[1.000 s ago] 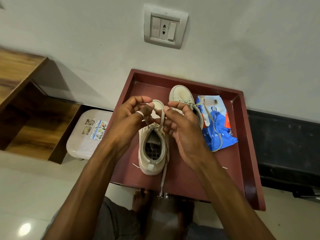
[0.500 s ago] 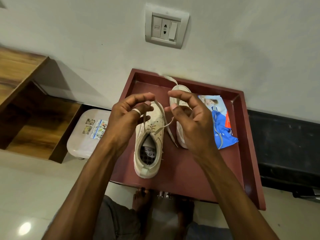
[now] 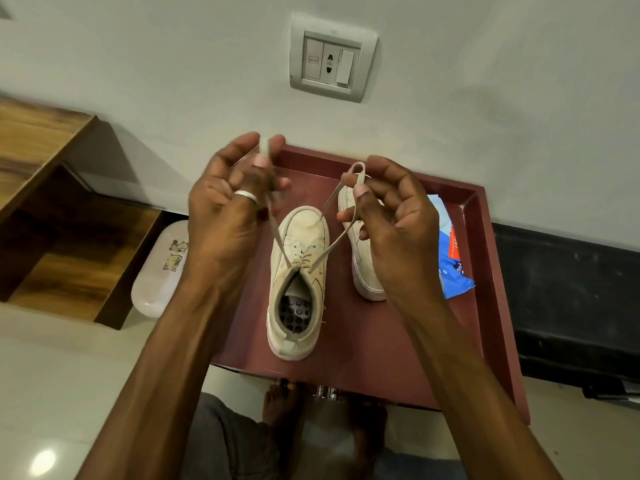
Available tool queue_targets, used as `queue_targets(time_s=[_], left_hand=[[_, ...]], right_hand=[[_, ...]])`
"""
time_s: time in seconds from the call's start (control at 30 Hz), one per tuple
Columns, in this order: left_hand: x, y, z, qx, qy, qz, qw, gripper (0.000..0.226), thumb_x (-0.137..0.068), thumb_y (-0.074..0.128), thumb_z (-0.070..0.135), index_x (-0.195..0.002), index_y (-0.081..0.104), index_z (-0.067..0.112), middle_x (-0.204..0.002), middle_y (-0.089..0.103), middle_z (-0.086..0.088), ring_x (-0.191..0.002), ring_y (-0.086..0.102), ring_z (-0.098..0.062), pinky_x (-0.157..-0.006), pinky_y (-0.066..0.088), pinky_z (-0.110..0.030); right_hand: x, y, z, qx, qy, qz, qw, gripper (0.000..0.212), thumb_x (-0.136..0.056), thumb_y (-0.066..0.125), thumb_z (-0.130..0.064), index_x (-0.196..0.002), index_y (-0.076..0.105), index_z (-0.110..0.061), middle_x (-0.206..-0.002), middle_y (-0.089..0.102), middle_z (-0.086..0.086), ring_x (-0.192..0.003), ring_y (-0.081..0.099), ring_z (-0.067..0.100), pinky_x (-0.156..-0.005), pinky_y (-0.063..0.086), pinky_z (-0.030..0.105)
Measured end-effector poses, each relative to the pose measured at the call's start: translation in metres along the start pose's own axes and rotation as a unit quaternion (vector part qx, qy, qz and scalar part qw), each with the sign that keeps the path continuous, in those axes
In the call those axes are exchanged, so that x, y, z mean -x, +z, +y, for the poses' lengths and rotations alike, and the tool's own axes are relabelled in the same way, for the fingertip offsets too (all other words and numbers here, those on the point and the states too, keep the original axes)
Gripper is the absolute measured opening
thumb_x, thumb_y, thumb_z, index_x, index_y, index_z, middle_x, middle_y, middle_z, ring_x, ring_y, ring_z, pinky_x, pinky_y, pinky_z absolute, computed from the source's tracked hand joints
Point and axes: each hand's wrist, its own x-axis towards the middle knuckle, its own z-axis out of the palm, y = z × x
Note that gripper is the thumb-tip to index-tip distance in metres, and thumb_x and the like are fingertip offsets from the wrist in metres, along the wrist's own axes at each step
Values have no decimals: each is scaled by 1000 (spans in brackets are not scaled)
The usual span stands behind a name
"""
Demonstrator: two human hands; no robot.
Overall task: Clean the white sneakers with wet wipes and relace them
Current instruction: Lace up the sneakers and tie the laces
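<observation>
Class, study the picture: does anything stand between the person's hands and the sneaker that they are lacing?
Nothing visible does. The left hand and the right hand each pinch an end of the lace, which runs freely down to the near sneaker. The second sneaker and the wipes pack lie to the right.

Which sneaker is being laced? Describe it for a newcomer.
Look at the dark red tray under the wall socket. Of the pair on it, take the left sneaker, nearer the camera. Only its lace ends rise into the left hand and right hand.
</observation>
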Motion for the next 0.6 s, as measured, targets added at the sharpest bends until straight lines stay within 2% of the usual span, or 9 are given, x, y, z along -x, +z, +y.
queue_targets(time_s=[0.13, 0.27, 0.4, 0.5, 0.6], left_hand=[[6, 10, 1, -101, 21, -56, 993, 25, -101, 60, 15, -125, 63, 14, -110, 78, 3, -79, 68, -7, -65, 52, -22], [7, 9, 2, -125, 39, -100, 986, 21, -99, 62, 11, -117, 68, 21, -104, 79, 7, -83, 69, -7, -69, 51, -30], [7, 9, 2, -153, 77, -128, 977, 24, -99, 60, 6, -111, 70, 24, -105, 76, 14, -94, 70, -3, -70, 53, -21], [6, 11, -2, -185, 100, -151, 966, 24, -98, 61, 5, -109, 71, 24, -110, 75, 14, -105, 69, -3, -83, 53, -16], [5, 10, -9, -213, 106, -174, 956, 26, -98, 62, 3, -111, 71, 23, -114, 74, 10, -111, 68, -4, -97, 55, -26]], right_hand=[[-1, 6, -6, -24, 49, 6, 999, 23, -94, 64, -12, -117, 62, -9, -103, 76, -2, -69, 68, 16, -54, 45, 13], [2, 3, -10, -38, 136, -11, 990, 16, -93, 66, -16, -108, 69, -13, -93, 77, -1, -68, 63, 11, -54, 44, 16], [2, -1, -6, 13, 177, -60, 982, 11, -92, 66, -19, -101, 72, -19, -88, 77, -2, -69, 60, 10, -57, 42, 21], [1, -1, -6, 24, 183, -85, 979, 12, -93, 64, -19, -101, 73, -18, -87, 76, 1, -65, 58, 9, -55, 42, 20], [0, 0, -7, -36, 182, -103, 977, 17, -95, 56, -22, -93, 73, -16, -82, 70, 4, -65, 58, 13, -55, 40, 24]])
